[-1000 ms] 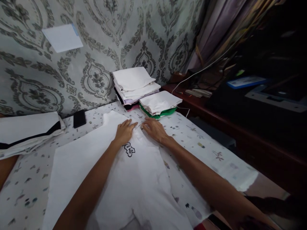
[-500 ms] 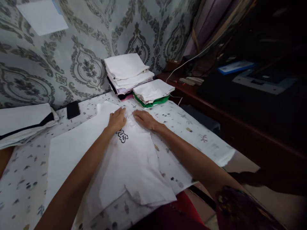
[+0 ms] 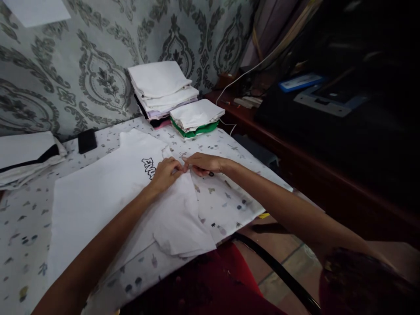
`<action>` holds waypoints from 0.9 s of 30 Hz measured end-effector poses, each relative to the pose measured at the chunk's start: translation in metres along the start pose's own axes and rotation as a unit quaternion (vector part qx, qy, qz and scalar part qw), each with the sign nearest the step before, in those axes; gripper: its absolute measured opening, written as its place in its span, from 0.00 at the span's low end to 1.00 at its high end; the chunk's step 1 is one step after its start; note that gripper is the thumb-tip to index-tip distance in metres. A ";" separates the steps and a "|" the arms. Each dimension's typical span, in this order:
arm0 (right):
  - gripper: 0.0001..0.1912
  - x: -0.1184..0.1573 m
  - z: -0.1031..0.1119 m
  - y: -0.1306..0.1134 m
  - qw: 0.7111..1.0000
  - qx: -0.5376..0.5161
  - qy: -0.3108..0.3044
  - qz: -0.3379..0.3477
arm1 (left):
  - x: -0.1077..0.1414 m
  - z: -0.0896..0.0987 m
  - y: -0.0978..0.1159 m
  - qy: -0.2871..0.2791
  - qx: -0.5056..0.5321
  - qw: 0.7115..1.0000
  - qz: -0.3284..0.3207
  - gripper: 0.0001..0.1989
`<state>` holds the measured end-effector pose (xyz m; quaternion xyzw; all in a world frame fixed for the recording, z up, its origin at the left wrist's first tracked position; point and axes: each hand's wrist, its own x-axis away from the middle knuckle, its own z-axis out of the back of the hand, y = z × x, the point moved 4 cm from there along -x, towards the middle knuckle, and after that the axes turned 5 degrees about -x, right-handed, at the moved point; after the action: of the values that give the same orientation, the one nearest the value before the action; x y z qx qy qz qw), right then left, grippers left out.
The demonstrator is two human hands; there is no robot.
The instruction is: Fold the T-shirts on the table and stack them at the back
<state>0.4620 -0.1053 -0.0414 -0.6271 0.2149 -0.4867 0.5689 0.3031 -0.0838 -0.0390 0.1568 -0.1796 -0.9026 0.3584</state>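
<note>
A white T-shirt (image 3: pixel 95 197) with black outlined lettering (image 3: pixel 148 167) lies spread on the patterned tablecloth, its near part rumpled and folded over. My left hand (image 3: pixel 166 173) rests over part of the lettering, its thumb and fingers pinching the shirt's right-hand edge. Meeting it there, my right hand (image 3: pixel 206 163) pinches the same edge with its fingertips. The fingertips of both hands nearly touch, and the bit of cloth between them is partly hidden.
Two stacks of folded clothes, a taller white stack (image 3: pixel 160 81) and a lower green-edged one (image 3: pixel 198 113), stand by the wall. At the left lie more folded clothes (image 3: pixel 26 151) and a black phone (image 3: pixel 87 141). A dark wooden surface (image 3: pixel 282 153) runs along the right.
Both hands have come nearer along the shirt's edge and closed together on it. More of the lettering shows now. The camera view has shifted to the right.
</note>
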 end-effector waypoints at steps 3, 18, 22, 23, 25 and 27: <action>0.29 -0.009 0.004 -0.001 1.000 0.005 0.000 -0.009 | 0.001 -0.001 0.001 0.013 -0.008 1.000 0.008 0.05; 0.29 -0.010 0.007 -0.003 0.990 0.069 -0.087 -0.092 | 0.006 -0.006 0.005 0.038 -0.025 0.999 0.005 0.04; 0.23 -0.012 0.008 -0.004 0.988 0.091 -0.111 -0.064 | 0.008 -0.005 0.010 0.043 -0.059 0.997 -0.005 0.05; 0.21 -0.012 0.007 -0.003 0.987 0.089 -0.118 -0.057 | 0.009 -0.004 0.012 0.049 -0.071 0.996 -0.009 0.05; 0.19 -0.012 0.007 -0.002 0.988 0.087 -0.123 -0.044 | 0.011 -0.003 0.017 0.065 -0.110 0.992 -0.024 0.06; 0.18 -0.011 0.009 -0.001 0.989 0.093 -0.110 -0.034 | 0.015 -0.004 0.022 0.076 -0.158 0.983 -0.058 0.08</action>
<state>0.4641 -0.0911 -0.0434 -0.6281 0.0837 -0.4517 0.6280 0.3081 -0.1103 -0.0354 0.1765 0.0021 -0.9244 0.3383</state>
